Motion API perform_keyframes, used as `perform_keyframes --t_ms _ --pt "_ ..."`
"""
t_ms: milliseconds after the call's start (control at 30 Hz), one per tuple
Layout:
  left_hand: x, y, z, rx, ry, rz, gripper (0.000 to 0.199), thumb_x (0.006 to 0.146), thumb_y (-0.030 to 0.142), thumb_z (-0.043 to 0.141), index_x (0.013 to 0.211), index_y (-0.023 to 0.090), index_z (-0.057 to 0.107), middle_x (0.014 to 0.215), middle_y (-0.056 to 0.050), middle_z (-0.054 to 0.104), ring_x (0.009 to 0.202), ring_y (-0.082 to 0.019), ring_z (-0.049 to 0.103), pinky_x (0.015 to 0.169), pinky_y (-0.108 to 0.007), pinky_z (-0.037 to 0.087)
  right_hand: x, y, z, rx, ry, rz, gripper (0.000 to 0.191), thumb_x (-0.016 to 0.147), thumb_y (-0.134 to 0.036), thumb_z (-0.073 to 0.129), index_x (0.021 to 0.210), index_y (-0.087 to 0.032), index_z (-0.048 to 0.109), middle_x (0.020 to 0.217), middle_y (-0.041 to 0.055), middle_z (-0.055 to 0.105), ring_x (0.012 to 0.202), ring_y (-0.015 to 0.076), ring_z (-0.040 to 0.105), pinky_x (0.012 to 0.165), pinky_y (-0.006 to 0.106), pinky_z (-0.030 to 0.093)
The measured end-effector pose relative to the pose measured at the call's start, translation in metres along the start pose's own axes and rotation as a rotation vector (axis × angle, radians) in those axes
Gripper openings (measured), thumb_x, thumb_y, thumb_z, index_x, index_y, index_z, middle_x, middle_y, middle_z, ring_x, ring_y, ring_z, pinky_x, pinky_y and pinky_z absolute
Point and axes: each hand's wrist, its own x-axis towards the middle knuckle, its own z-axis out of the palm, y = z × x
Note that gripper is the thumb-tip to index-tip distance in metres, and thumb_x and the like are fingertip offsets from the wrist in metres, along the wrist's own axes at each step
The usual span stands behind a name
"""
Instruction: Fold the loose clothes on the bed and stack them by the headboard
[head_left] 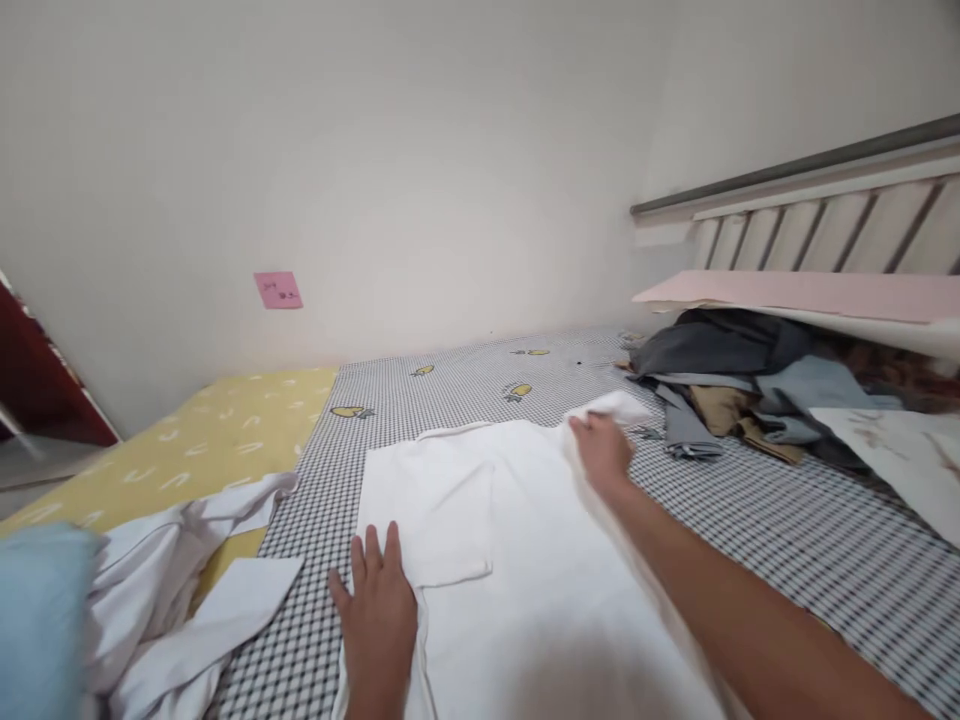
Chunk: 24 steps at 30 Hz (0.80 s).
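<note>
A white shirt [540, 560] lies spread on a checkered bedsheet [465, 385], its left sleeve folded inward over the body. My left hand [377, 610] rests flat on the shirt's left edge with fingers spread, just below the folded sleeve. At the upper right of the shirt, my right hand [602, 447] has its fingers closed on the fabric near the other sleeve, which sticks out to the right beyond the fingers. The forearm of that hand covers part of the shirt's right side.
Rumpled white clothes [187, 590] and a light blue cloth [45, 620] lie at the left, partly over a yellow sheet [240, 420]. A pile of dark and coloured clothes [720, 350] sits at the right under a pink board [795, 293], near white rails.
</note>
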Motion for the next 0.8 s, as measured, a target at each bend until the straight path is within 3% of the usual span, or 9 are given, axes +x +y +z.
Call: perform_keyframes --t_ms 100,200,333,433,500,567,633,700,800 --pt "0.000 0.000 -0.001 -0.019 -0.017 -0.005 0.063 0.093 0.004 0.026 0.150 0.025 0.041 0.159 -0.011 0.039 0.149 -0.031 0.031 0.118 -0.064 0.026 -0.045 -0.070 0.029 0.000 -0.122 -0.274 0.037 0.101 -0.040 0.036 0.107 -0.025 0.069 0.122 0.0086 0.068 0.120 0.0262 0.054 0.107 0.050 0.028" --pt "0.000 0.000 -0.003 -0.035 -0.014 0.000 0.062 0.094 0.005 0.025 0.151 0.024 0.040 0.160 -0.012 0.037 0.149 -0.032 0.031 0.118 -0.064 0.026 -0.101 -0.122 0.069 -0.011 -0.304 -0.496 0.032 0.099 -0.040 0.042 0.117 -0.033 0.068 0.131 0.0004 0.067 0.132 0.0279 0.045 0.117 0.053 0.011" --pt "-0.002 0.000 -0.008 -0.070 -0.021 -0.001 0.059 0.095 0.007 0.023 0.149 0.022 0.044 0.160 -0.013 0.036 0.149 -0.033 0.031 0.118 -0.064 0.026 -0.159 -0.148 0.102 -0.038 -0.513 -0.617 0.057 0.094 -0.042 0.048 0.149 -0.027 0.043 0.159 0.0099 0.040 0.149 0.0368 0.021 0.117 0.062 0.003" --pt "-0.001 -0.001 -0.012 -0.117 -0.060 0.003 0.054 0.098 0.014 0.024 0.147 0.019 0.048 0.160 -0.014 0.036 0.149 -0.035 0.029 0.117 -0.064 0.026 -0.174 -0.141 0.082 -0.017 -0.606 -0.670 0.064 0.093 -0.041 0.048 0.155 -0.030 0.032 0.163 0.0082 0.032 0.151 0.0359 0.019 0.117 0.065 0.003" --pt "0.001 -0.003 -0.015 -0.165 -0.080 0.009 0.054 0.099 0.015 0.024 0.147 0.019 0.047 0.160 -0.014 0.037 0.149 -0.035 0.029 0.117 -0.065 0.026 -0.171 -0.120 0.047 0.081 -0.693 -0.674 0.067 0.090 -0.045 0.052 0.153 -0.038 0.031 0.160 0.0041 0.039 0.147 0.0325 0.032 0.117 0.065 0.010" --pt "0.002 -0.009 -0.019 -0.210 -0.103 0.019 0.057 0.097 0.011 0.023 0.148 0.020 0.046 0.160 -0.013 0.037 0.149 -0.034 0.030 0.117 -0.064 0.026 -0.159 -0.080 0.004 0.240 -0.752 -0.583 0.064 0.089 -0.046 0.052 0.150 -0.041 0.036 0.148 0.0023 0.055 0.134 0.0277 0.050 0.116 0.060 0.017" --pt "-0.002 -0.016 -0.023 -0.235 -0.114 0.042 0.057 0.096 0.010 0.025 0.148 0.021 0.046 0.159 -0.012 0.039 0.148 -0.031 0.033 0.118 -0.061 0.026 -0.144 -0.023 -0.041 0.295 -0.665 -0.405 0.055 0.089 -0.043 0.052 0.144 -0.038 0.048 0.128 0.0023 0.069 0.118 0.0244 0.062 0.112 0.051 0.028" --pt "-0.013 -0.023 -0.027 -0.240 -0.104 0.081 0.053 0.098 0.015 0.026 0.145 0.020 0.050 0.157 -0.011 0.043 0.147 -0.029 0.035 0.119 -0.055 0.027 -0.135 0.047 -0.083 0.257 -0.477 -0.135 0.037 0.084 -0.038 0.057 0.119 -0.036 0.068 0.105 0.0001 0.076 0.105 0.0247 0.066 0.110 0.047 0.030" --pt "-0.039 -0.033 -0.037 -0.248 -0.101 0.133 0.051 0.101 0.020 0.023 0.138 0.021 0.058 0.154 -0.010 0.048 0.143 -0.026 0.041 0.117 -0.051 0.030 -0.147 0.149 -0.130 0.268 -0.355 0.120 0.017 0.077 -0.035 0.060 0.085 -0.028 0.074 0.094 0.0034 0.075 0.107 0.0297 0.063 0.106 0.048 0.033"
